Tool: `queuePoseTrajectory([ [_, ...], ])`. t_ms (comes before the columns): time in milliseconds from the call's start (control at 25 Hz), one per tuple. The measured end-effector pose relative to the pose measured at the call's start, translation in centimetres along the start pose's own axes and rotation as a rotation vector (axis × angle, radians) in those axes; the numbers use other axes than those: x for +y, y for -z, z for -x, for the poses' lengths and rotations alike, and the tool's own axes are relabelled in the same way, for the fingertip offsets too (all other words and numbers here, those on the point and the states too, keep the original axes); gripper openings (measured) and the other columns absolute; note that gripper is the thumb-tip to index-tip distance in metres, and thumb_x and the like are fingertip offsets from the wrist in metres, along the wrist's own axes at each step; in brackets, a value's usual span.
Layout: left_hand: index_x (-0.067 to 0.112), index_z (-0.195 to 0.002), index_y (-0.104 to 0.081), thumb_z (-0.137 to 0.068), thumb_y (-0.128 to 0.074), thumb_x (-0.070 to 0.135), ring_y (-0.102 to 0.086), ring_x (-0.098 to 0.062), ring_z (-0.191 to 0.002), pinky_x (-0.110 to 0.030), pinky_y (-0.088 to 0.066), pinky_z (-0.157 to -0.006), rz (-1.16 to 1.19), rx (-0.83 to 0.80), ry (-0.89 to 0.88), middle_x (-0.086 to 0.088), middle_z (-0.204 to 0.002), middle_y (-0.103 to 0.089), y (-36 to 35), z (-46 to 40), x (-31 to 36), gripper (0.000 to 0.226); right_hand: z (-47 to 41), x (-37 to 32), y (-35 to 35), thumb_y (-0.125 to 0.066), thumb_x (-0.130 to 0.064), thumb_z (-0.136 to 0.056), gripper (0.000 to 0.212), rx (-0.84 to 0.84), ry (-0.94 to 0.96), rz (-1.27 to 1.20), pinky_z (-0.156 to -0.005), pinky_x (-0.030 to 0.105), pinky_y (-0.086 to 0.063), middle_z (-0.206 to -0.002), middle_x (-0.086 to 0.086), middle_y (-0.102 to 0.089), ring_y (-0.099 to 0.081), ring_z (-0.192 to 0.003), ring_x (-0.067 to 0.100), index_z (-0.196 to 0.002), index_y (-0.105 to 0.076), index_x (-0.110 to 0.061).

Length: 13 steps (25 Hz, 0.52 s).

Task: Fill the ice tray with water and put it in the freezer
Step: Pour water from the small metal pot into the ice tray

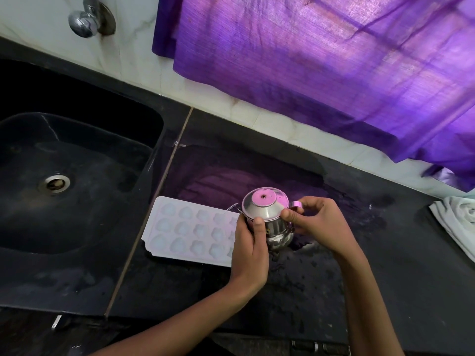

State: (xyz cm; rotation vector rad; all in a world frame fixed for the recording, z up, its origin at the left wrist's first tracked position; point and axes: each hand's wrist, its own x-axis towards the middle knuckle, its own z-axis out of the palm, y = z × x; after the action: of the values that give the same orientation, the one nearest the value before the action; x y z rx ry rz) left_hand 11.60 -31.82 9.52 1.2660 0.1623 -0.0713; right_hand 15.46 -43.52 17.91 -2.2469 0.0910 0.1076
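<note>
Head view, looking down: two bare forearms reach up from the lower edge over a black, speckled stone desk (295, 291) scattered with water droplets. The left hand (250, 249) wraps its fingers (259, 227) closed around the side of a small, shiny steel jug with a conical lid (267, 217), the thumb lying up against the body. The right hand (317, 224) meets the jug from the other side; its fingers (289, 215) are closed in a pinch at the rim of the lid, just under the small looped handle. The jug stands upright, and its base seems to rest on the wet desk, though the hands hide the contact.

Just left of the jug, partly behind the left hand, a white plastic ice tray with rounded moulds (190, 229) lies flat on the desk, near the pale seam that divides the desk from the basin. Whether its moulds hold water cannot be told.

Farther left sits a deep black sink (108, 176) with a metal drain (54, 183). At the right edge a crumpled white cloth (457, 222) lies on the desk. Beyond, a white tiled wall carries a chrome tap (84, 19), and a purple curtain (321, 60) hangs down over the back of the desk.
</note>
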Motion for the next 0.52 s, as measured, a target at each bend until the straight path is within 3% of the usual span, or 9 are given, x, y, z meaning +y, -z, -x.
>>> queuePoseTrajectory([
  [120, 0.025, -0.131, -0.042, -0.085, -0.032, 0.055, -0.055, 0.000, -0.111, -0.021, -0.045, -0.092, 0.004, 0.002, -0.031, 0.011, -0.123, -0.057, 0.0, 0.5, 0.1, 0.056, 0.7, 0.3, 0.1, -0.078, -0.046, -0.055, 0.044, 0.014, 0.003, -0.036, -0.064, 0.036, -0.057, -0.065, 0.009, -0.067, -0.062, -0.061, 0.018, -0.062, -0.052, -0.011],
  [320, 0.023, -0.136, -0.038, -0.082, -0.030, 0.054, -0.052, -0.002, -0.116, -0.017, -0.044, -0.094, 0.023, -0.007, -0.042, 0.008, -0.128, -0.054, 0.2, 1.8, 0.5, 0.063, 1.8, 0.0, 0.2, -0.077, -0.051, -0.051, 0.056, 0.022, 0.022, -0.019, -0.066, 0.039, -0.055, -0.062, 0.006, -0.067, -0.060, -0.057, 0.015, -0.066, -0.053, -0.002],
  [440, 0.026, -0.135, -0.036, -0.082, -0.027, 0.053, -0.050, 0.004, -0.114, -0.005, -0.041, -0.087, 0.037, -0.015, -0.011, 0.012, -0.127, -0.053, 0.3, 2.6, 0.4, 0.060, 2.2, -0.2, 0.1, -0.077, -0.059, -0.048, 0.050, 0.007, 0.025, 0.063, -0.068, 0.041, -0.054, -0.060, 0.001, -0.069, -0.060, -0.054, 0.009, -0.060, -0.055, -0.016],
  [520, 0.027, -0.134, -0.036, -0.089, -0.025, 0.049, -0.050, 0.004, -0.113, -0.005, -0.040, -0.085, 0.042, -0.015, 0.034, 0.011, -0.127, -0.052, 0.4, 2.8, 0.1, 0.051, 2.3, -0.2, -0.2, -0.074, -0.067, -0.043, 0.054, 0.010, 0.024, 0.129, -0.070, 0.046, -0.056, -0.066, 0.002, -0.071, -0.064, -0.058, 0.014, -0.060, -0.057, -0.018],
])
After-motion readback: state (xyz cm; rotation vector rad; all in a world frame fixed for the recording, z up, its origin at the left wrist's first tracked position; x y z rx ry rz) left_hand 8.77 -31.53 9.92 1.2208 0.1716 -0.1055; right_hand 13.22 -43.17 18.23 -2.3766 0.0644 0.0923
